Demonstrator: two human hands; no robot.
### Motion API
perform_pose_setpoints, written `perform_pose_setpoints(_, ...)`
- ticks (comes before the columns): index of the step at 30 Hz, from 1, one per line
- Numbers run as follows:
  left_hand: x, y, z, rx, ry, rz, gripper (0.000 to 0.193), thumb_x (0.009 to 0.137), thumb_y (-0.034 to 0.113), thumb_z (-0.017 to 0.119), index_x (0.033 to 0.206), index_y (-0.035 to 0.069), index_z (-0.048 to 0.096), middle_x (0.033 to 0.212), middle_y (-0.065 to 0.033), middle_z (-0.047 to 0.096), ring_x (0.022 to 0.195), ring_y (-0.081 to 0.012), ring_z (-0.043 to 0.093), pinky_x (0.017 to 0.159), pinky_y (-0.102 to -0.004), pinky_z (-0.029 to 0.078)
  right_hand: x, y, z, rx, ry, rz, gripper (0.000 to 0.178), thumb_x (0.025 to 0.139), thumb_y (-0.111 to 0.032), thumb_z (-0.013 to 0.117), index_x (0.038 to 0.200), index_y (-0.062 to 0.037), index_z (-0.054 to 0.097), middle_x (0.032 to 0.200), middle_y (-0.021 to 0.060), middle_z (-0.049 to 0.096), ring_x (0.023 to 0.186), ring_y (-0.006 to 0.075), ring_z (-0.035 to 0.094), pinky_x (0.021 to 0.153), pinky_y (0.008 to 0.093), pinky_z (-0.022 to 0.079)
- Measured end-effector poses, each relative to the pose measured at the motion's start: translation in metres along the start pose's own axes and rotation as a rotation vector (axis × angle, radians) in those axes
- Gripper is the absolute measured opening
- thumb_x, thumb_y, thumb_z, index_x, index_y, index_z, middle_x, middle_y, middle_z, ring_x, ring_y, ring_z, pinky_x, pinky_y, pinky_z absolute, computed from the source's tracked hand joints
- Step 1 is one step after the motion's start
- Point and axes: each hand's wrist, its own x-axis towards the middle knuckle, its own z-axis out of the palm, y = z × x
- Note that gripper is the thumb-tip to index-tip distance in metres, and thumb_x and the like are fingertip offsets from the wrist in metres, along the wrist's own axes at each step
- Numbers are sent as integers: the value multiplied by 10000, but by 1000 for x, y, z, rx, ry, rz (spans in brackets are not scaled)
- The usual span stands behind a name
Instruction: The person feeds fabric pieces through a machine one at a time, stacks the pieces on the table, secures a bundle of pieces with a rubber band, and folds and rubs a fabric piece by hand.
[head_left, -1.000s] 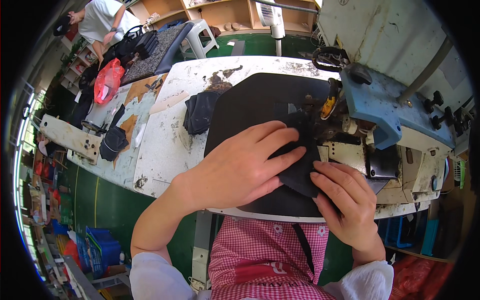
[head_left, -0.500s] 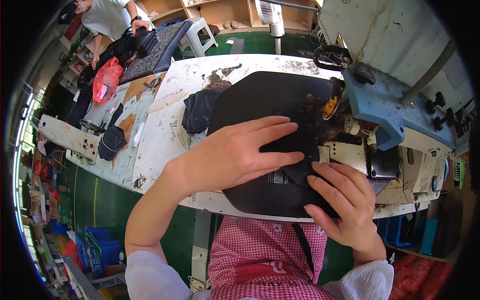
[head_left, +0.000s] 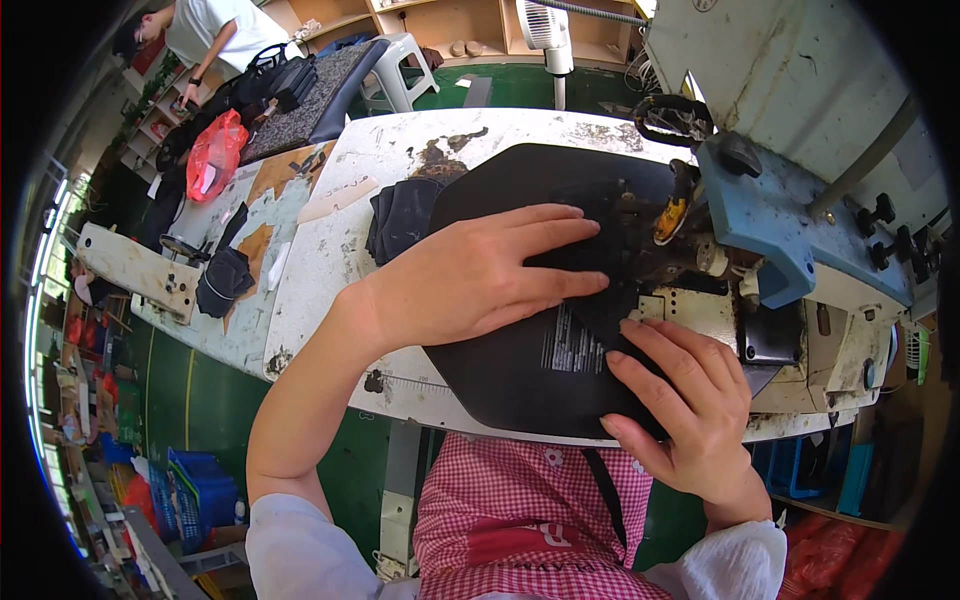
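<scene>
A black eight-sided flat panel (head_left: 490,395) lies on the white worktable, partly beneath the head of an industrial sewing machine (head_left: 770,215). On it is a smaller dark piece of cloth (head_left: 603,312), hard to tell apart from the panel, reaching toward the machine's needle area. My left hand (head_left: 465,275) lies across the panel with its fingers stretched out, pressing near the cloth. Lower right, my right hand (head_left: 685,405) rests with spread fingertips on the panel's right part, its thumb apart. The needle point is hidden among dark machine parts.
Black folded cloth pieces (head_left: 400,218) sit left of the panel on the worktable (head_left: 320,300). Another dark bundle (head_left: 224,282) lies on the neighbouring table, near a red plastic bag (head_left: 215,160). A person (head_left: 215,40) works at the far left. A white fan (head_left: 545,35) stands behind.
My left hand has shifted slightly up, and the panel has turned a little, uncovering more of its pale streaks. My right hand has barely moved. The other person's arm has moved off the black stack.
</scene>
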Motion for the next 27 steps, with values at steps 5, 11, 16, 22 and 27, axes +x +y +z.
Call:
perform_pose_setpoints(5, 3, 3, 3, 114, 54, 12, 427, 842, 136, 635, 1269, 140, 647, 1395, -143, 528, 1275, -357, 521, 1006, -427, 494, -1, 0, 2, -2, 2, 2, 436, 748, -333, 768, 1082, -65, 690, 1195, 123, 656, 1039, 286, 643, 855, 380, 492)
perform_pose_setpoints(11, 2, 17, 12, 390, 111, -12, 430, 818, 149, 603, 1245, 132, 649, 1313, -107, 598, 1200, -315, 588, 931, -386, 547, -20, 7, 2, 43, 80, -53, 395, 728, -269, 787, 1051, -61, 699, 1129, 106, 687, 938, 248, 677, 775, 333, 524)
perform_pose_setpoints(16, 7, 18, 11, 468, 108, -28, 428, 838, 159, 554, 1257, 129, 641, 1293, -108, 609, 1186, -303, 597, 918, -381, 550, -32, -15, 43, 330, 175, -559, 152, 847, -214, 702, 963, -117, 708, 1054, 35, 708, 779, 155, 672, 694, 296, 553)
perform_pose_setpoints(22, 9, 16, 9, 495, 77, -78, 437, 839, 152, 554, 1267, 128, 635, 1286, -117, 612, 1180, -300, 601, 940, -374, 536, -28, 1, 128, 274, -504, -65, 291, 942, -207, 581, 1173, -40, 643, 1081, 102, 697, 870, 212, 701, 753, 302, 572)
perform_pose_setpoints(27, 15, 0, 10, 547, 114, -88, 407, 852, 128, 558, 1251, 130, 642, 1269, -110, 634, 1162, -287, 618, 943, -377, 533, -26, 13, 144, 238, -464, 1, 266, 917, -187, 600, 1135, -43, 650, 1063, 108, 697, 856, 218, 699, 726, 305, 565)
